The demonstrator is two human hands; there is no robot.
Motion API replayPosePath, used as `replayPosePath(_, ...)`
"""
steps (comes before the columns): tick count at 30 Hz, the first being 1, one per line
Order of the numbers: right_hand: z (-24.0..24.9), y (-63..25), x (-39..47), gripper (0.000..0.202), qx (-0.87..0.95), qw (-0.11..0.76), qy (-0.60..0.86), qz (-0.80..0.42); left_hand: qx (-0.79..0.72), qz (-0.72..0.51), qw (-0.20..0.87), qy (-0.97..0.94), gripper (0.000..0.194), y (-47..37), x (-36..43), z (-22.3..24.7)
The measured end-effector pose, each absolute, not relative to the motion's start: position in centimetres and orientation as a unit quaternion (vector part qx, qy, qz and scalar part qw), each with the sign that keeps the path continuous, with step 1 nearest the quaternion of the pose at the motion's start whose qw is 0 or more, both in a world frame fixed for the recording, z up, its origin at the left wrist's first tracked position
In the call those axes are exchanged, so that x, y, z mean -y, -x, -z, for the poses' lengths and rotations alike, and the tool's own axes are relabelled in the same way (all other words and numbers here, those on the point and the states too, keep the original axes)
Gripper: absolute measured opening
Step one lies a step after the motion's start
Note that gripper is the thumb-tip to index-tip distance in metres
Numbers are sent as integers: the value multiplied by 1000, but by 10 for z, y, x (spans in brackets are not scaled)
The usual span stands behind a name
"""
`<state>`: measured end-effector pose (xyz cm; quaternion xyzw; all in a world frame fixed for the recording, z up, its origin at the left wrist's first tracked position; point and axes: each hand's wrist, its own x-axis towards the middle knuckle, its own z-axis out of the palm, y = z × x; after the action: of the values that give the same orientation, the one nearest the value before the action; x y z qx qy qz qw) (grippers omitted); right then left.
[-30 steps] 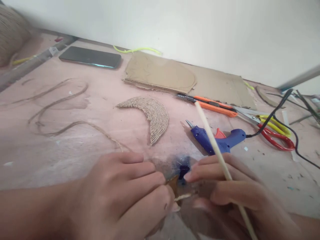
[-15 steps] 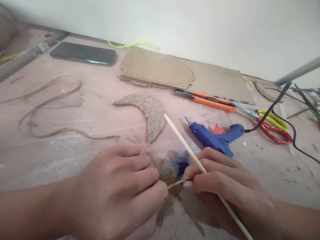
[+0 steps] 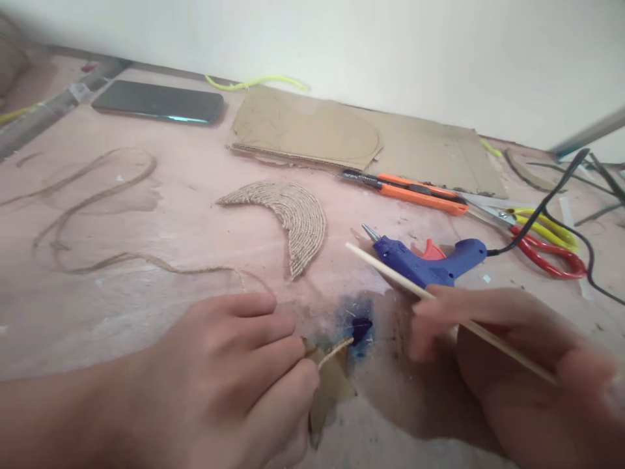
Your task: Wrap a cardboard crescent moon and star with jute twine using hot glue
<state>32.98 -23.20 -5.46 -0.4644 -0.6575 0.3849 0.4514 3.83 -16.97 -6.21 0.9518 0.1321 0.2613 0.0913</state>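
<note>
My left hand [image 3: 234, 378] is closed at the lower middle, its fingers pinching a jute twine [image 3: 336, 352] whose short end sticks out to the right. Under that end lies a brown star-shaped piece [image 3: 336, 384], partly covered by my fingers. My right hand [image 3: 517, 345], smeared by motion, grips a thin wooden stick [image 3: 385, 270] that points up and left. Just beyond it a blue hot glue gun [image 3: 415, 260] rests on its side. A crescent [image 3: 310, 225] covered in rows of twine lies flat ahead of my hands.
Loose twine [image 3: 141, 257] curls over the left side. Farther back are a phone [image 3: 156, 101], cardboard sheets [image 3: 303, 133], an orange cutter knife [image 3: 420, 197] and scissors [image 3: 547, 254]. The glue gun's black cord [image 3: 541, 202] runs right. A dark blue patch [image 3: 361, 329] marks the surface.
My right hand has let go of the twine end and moved right, carrying the stick with it. The stick's tip has left the crescent's edge. More of the star shows.
</note>
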Motion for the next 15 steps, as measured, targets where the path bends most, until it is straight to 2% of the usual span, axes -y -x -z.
replayPosePath(3, 52, -324, 230, 37, 619, 478, 493, -382, -170, -256, 75, -949, 27, -37, 178, 66)
replayPosePath(6, 49, -324, 223, 24, 664, 462, 441, -389, -193, -264, 68, -943, 26, -35, 183, 69)
replayPosePath(15, 41, -333, 220, 38, 727, 418, 379, -391, -187, -250, 79, -947, 27, -36, 182, 66)
